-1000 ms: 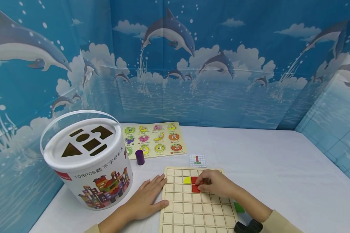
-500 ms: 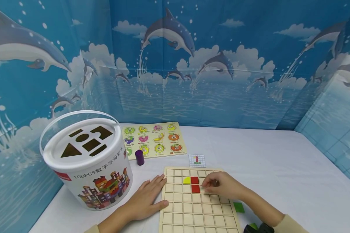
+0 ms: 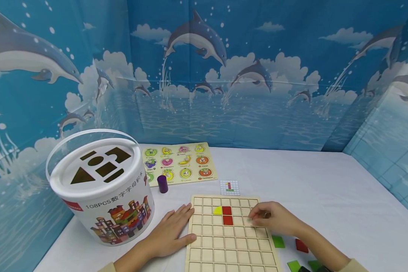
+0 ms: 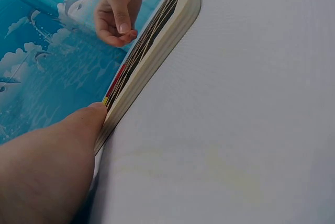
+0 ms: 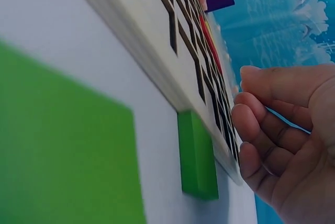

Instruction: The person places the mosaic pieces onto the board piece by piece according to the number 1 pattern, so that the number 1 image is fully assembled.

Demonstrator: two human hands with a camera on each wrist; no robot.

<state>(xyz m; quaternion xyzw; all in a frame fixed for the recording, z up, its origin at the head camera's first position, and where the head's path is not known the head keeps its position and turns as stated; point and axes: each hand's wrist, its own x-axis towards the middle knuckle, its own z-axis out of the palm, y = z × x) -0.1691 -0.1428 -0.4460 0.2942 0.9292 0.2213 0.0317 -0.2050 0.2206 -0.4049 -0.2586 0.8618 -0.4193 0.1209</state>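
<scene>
Fingers (image 5: 246, 122) of the right hand (image 3: 273, 217) hang loosely bent with nothing between them, over the right part of the gridded wooden board (image 3: 207, 241); those of the left hand (image 3: 171, 232) lie straight and slightly spread, fingertips and thumb at the board's left edge, which I take as steadying it. I read the step in hand as the gap between two placements: two red square tiles (image 3: 227, 220) sit one nearer than the other in a single column of the far half, and one yellow quarter-circle tile (image 3: 218, 210) is just left of the farther red. Judging by the pattern card (image 3: 229, 187) beyond the board, where green is drawn nearest, I think the next move calls for a pinch on a loose tile at the right. I count four there on the worktop (image 3: 326, 189): one red tile (image 3: 301, 246) and three green tiles (image 3: 278, 241), the nearest pair cut by the frame. The card's squares are too small for me to count. Farther left I have one purple cylinder (image 3: 162, 184), one fruit puzzle board (image 3: 193, 166) and one white bucket (image 3: 105, 204) with six cut-outs in its lid.
</scene>
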